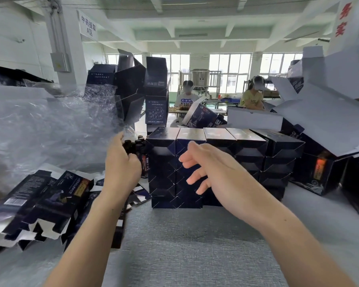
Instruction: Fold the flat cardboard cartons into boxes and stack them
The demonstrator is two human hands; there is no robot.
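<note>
Folded dark-blue cardboard boxes (174,172) stand stacked on the grey table (195,245); flat dark printed cartons (39,199) wait at its left edge. Right hand (211,172) spread, empty; left hand (120,162) clasps small dark bottles (138,149).

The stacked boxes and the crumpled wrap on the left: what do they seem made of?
The stacked boxes look like thin printed cardboard, dark blue and slightly glossy: light glares on their tops. The wrap seems to be thin clear plastic film: it is see-through, wrinkled and shiny.
</note>
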